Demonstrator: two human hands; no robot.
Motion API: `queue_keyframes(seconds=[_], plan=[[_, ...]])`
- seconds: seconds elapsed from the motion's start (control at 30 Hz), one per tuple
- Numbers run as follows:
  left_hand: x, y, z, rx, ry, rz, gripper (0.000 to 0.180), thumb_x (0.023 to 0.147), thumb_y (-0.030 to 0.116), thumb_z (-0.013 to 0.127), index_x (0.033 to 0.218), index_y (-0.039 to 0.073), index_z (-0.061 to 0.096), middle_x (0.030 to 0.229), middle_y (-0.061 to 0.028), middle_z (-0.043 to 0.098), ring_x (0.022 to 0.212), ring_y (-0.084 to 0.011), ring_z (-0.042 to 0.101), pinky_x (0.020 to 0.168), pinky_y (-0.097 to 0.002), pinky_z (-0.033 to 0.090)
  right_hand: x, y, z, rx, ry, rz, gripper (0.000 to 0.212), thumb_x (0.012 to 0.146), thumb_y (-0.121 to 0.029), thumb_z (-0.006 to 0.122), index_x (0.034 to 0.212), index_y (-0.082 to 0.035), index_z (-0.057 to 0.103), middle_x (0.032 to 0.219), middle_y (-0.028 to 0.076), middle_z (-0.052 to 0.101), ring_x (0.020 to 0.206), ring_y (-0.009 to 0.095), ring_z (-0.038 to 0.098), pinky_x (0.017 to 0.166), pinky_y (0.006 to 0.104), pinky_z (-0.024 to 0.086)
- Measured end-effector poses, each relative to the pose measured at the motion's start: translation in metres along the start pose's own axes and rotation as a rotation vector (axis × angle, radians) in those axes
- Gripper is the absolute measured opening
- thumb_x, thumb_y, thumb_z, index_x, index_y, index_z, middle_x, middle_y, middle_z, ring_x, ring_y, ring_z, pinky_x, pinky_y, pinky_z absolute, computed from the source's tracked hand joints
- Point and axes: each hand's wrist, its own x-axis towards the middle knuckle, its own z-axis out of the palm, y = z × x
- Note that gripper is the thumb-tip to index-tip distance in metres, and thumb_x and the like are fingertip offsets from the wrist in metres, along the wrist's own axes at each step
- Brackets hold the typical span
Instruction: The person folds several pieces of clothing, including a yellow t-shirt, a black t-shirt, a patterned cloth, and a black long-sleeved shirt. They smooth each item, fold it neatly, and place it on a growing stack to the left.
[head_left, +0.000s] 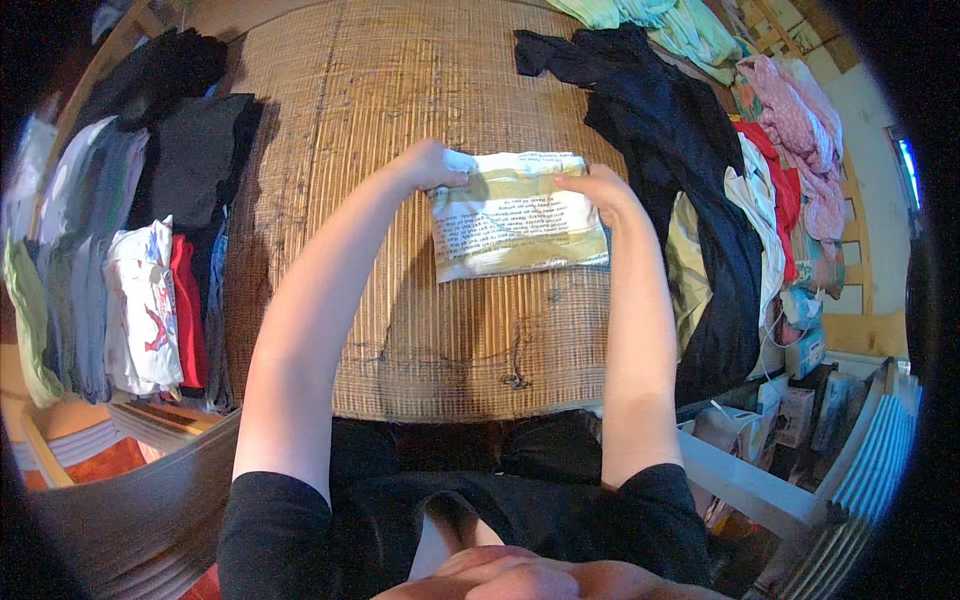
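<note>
A folded white and pale yellow cloth [520,225] with rows of dark print is stretched out before me over the woven mat. It looks like a garment, but folding hides its kind. My left hand [430,168] is closed on its far left corner, thumb on top. At the far right corner, my right hand [600,187] pinches the edge between thumb and fingers. Both forearms reach forward from the lower edge. Whether the cloth rests on the mat or hangs just above it, I cannot tell.
The woven mat [330,90] spans the middle. Along the left lie folded clothes: a black pile [200,150], a white printed shirt [142,310] and a red piece [186,310]. On the right sprawl a black garment [680,130] and a pink spotted cloth [795,120].
</note>
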Motion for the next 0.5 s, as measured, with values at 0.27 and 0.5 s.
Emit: queue_keyframes(seconds=[0.27, 0.5], plan=[[-0.101, 0.033, -0.057, 0.211, 0.65, 0.654, 0.033, 0.073, 0.01, 0.066, 0.101, 0.001, 0.054, 0.092, -0.0128, 0.06, 0.086, -0.0229, 0.058, 0.075, -0.0336, 0.047, -0.063, -0.046, 0.009, 0.013, 0.313, -0.753, 0.044, 0.067, 0.001, 0.067, 0.107, -0.002, 0.048, 0.099, 0.007, 0.057, 0.092, 0.016, 0.054, 0.081, 0.0284, 0.043], [-0.154, -0.047, 0.011, 0.579, 0.638, 0.837, 0.02, 0.067, 0.001, 0.057, 0.085, 0.007, 0.051, 0.085, -0.0097, 0.052, 0.078, -0.0253, 0.053, 0.068, -0.0349, 0.047, -0.088, 0.056, 0.074, -0.372, 0.393, -0.914, 0.022, 0.063, 0.009, 0.054, 0.078, -0.006, 0.048, 0.085, 0.013, 0.049, 0.09, 0.031, 0.047, 0.079, 0.0369, 0.039]])
